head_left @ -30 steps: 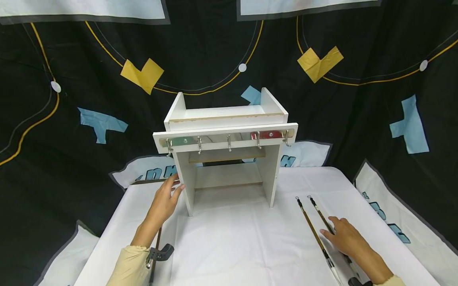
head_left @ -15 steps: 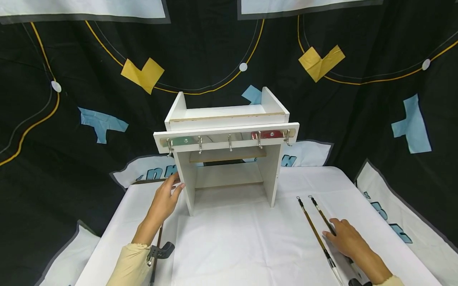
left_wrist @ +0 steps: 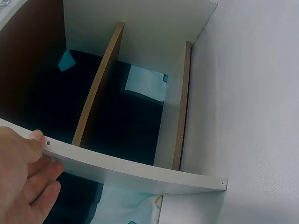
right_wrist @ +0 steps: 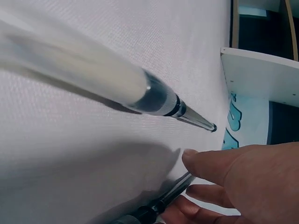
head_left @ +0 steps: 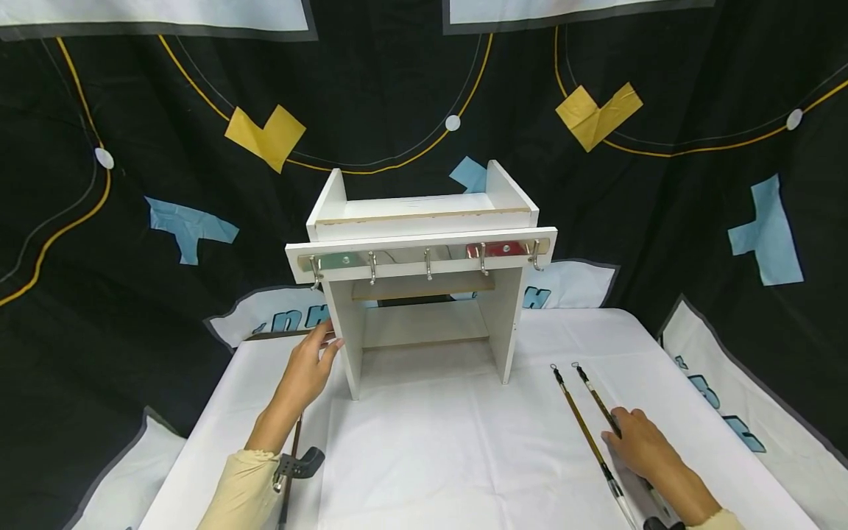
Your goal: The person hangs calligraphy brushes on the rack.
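Observation:
A white wooden shelf unit (head_left: 506, 316) stands mid-table, a hook rail (head_left: 427, 253) across its front. My left hand (head_left: 306, 375) is at its left side panel (left_wrist: 135, 169). In the left wrist view, the thumb rests on that panel's front edge, while the relaxed fingers lie along the outer side. At the right, my right hand (head_left: 642, 445) holds the outer of two slim loop-tipped rods (head_left: 598, 401) that resemble fishing rods. The rod (right_wrist: 175, 187) passes between thumb and fingers; the palm is hidden. The other rod (head_left: 583, 427) lies just left of it.
A dark brown rod (head_left: 287, 486) lies by my left wrist, partly hidden under the wrist strap. White cloth (head_left: 411, 471) covers the table. Behind hangs a black curtain (head_left: 397, 88) with yellow and blue pieces of tape.
The right hand has shifted very slightly toward me along the rod. My left hand keeps its place at the shelf unit, and the head view has drifted a little.

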`<state>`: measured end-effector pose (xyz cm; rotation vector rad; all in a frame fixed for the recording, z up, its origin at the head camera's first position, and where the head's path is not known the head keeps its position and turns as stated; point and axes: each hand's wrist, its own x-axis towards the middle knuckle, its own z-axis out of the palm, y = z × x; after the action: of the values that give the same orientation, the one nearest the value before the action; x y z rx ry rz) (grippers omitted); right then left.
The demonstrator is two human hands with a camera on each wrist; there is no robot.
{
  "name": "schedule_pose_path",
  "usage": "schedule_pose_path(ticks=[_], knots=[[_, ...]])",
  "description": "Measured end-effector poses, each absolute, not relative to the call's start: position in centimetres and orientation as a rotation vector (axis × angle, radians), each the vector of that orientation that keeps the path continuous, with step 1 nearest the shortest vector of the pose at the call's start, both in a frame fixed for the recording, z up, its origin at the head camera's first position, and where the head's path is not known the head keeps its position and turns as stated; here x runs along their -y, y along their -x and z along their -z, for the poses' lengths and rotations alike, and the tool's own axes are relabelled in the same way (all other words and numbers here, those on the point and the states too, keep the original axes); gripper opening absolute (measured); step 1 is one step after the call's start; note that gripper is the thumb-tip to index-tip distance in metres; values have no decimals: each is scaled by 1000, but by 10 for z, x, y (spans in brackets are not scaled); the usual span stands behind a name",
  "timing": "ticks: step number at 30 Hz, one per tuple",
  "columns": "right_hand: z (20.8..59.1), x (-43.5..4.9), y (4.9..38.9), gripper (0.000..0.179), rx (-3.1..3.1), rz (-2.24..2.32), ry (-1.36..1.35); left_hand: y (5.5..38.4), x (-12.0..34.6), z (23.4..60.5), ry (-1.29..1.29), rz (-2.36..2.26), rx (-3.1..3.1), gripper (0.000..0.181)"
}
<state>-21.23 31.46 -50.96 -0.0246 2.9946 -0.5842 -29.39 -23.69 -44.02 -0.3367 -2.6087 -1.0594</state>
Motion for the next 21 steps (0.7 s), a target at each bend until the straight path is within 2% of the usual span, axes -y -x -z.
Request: schedule_pose_path(ticks=[21], knots=[[527, -308, 215, 17, -3221, 459, 32, 295, 237, 440, 336, 1088, 2607, 50]])
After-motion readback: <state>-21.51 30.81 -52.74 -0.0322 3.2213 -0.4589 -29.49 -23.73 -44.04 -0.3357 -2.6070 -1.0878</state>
